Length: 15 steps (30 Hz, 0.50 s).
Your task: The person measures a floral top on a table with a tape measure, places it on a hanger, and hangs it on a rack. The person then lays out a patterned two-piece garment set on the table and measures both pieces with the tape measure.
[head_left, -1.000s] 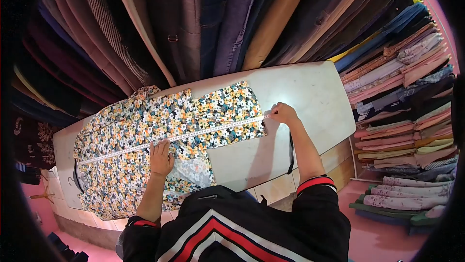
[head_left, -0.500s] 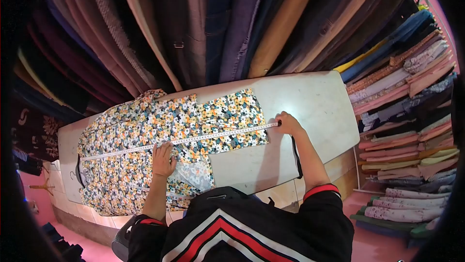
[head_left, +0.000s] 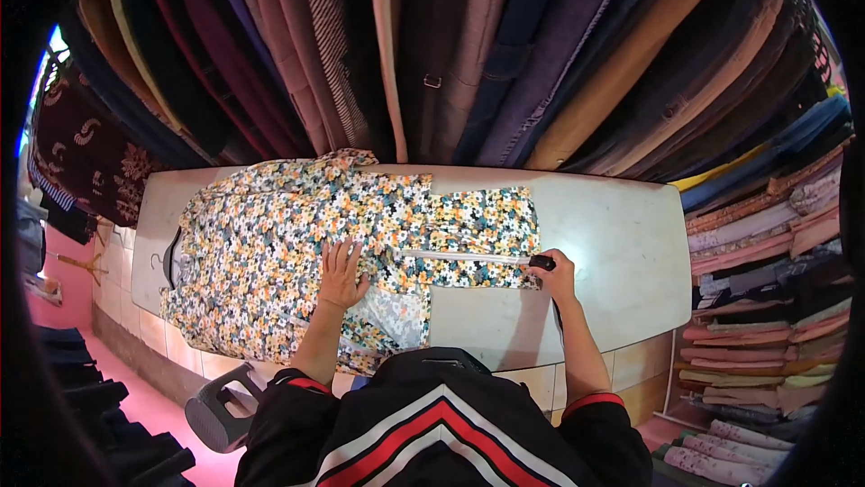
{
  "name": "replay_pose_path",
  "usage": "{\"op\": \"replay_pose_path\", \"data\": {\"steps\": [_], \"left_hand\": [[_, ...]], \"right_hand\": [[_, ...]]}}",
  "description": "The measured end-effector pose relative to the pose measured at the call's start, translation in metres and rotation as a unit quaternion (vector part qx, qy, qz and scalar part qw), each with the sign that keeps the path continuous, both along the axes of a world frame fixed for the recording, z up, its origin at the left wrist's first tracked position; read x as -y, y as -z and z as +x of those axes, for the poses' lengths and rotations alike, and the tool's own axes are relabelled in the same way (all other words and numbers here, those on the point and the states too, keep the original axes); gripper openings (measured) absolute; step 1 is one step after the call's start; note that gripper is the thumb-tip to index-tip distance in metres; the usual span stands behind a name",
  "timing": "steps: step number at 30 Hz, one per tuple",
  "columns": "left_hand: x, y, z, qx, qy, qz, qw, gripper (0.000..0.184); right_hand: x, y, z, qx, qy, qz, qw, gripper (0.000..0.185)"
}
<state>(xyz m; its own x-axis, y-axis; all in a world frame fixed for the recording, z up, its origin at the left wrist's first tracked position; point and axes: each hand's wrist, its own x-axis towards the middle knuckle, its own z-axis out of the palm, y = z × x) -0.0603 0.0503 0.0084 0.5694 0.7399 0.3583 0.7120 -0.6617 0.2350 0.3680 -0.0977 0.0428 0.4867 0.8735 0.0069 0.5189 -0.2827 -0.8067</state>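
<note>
A floral garment (head_left: pixel 270 235) in white, yellow and dark tones lies spread on a pale table (head_left: pixel 622 244). My left hand (head_left: pixel 341 278) rests on the fabric with its fingers spread. In my right hand (head_left: pixel 559 276), just past the garment's right edge, is a black tape measure (head_left: pixel 542 262). Its white tape (head_left: pixel 464 257) stretches left from the case over the cloth, and its free end lies to the right of my left hand. A dark hanger (head_left: pixel 171 260) shows at the garment's left end, with its hook on the tabletop.
Trousers (head_left: pixel 505 54) hang in a dense row along the table's far side. Racks of folded or hung clothes (head_left: pixel 757 262) stand on the right. A dark grey stool-like object (head_left: pixel 221 410) is at the near left, and dark clothes (head_left: pixel 117 424) lie at lower left.
The tape, which ran across nearly the whole garment, has become much shorter, its free end now right of my left hand. My left hand's fingers have spread on the fabric. The view has shifted.
</note>
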Motion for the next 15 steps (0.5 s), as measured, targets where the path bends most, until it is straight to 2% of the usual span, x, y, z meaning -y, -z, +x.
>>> {"op": "replay_pose_path", "data": {"steps": [4,9,11,12,13,14,15], "left_hand": [[-0.002,-0.001,0.000,-0.017,-0.012,-0.030,0.999,0.068],[-0.003,-0.009,0.002,-0.022,-0.014,-0.061,0.998,0.051],[-0.001,-0.008,0.001,-0.014,-0.012,-0.052,0.998,0.050],[-0.002,-0.007,0.000,-0.011,-0.012,-0.048,0.999,0.050],[-0.002,-0.008,0.000,-0.003,-0.011,-0.062,0.998,0.048],[-0.001,-0.008,0.000,-0.002,-0.016,-0.061,0.998,0.048],[-0.001,-0.008,0.000,-0.002,-0.020,-0.061,0.998,0.048]], "right_hand": [[0.002,0.004,-0.002,0.017,0.053,-0.023,0.998,0.032],[0.001,0.003,-0.007,0.009,0.045,0.015,0.999,0.030],[-0.003,-0.015,0.012,0.025,0.002,0.011,1.000,0.026],[-0.004,-0.010,0.039,0.027,0.022,0.046,0.998,0.024],[-0.006,-0.024,0.062,-0.015,0.053,0.128,0.990,0.022],[-0.009,-0.056,0.075,0.051,0.141,0.186,0.971,0.021],[-0.006,-0.100,0.086,0.118,0.181,0.215,0.952,0.025]]}}
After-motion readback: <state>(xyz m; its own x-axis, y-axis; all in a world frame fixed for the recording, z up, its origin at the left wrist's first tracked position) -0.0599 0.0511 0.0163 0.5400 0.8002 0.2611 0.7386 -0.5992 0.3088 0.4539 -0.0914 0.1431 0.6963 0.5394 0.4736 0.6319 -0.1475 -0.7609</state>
